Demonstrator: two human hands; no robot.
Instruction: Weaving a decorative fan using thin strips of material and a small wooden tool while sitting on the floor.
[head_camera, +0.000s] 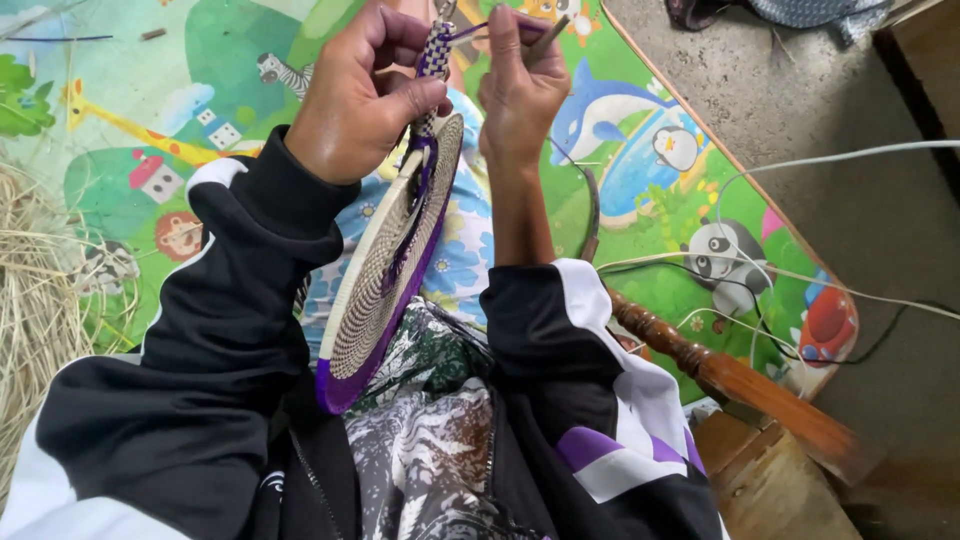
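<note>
1. At twelve o'clock of the view, the left hand pinches the checkered purple-and-white woven handle of a round woven fan.
2. Just beside it, toward one o'clock, the right hand is closed on a purple strand and a thin tool.
3. The fan stands on edge over the lap, its purple rim reaching toward seven o'clock.
4. Dry straw lies at nine o'clock; a wooden chair leg at four o'clock.

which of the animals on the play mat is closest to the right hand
The blue dolphin, just right of the right hand. The penguin and panda lie farther right; the zebra sits beyond the left hand.
</note>
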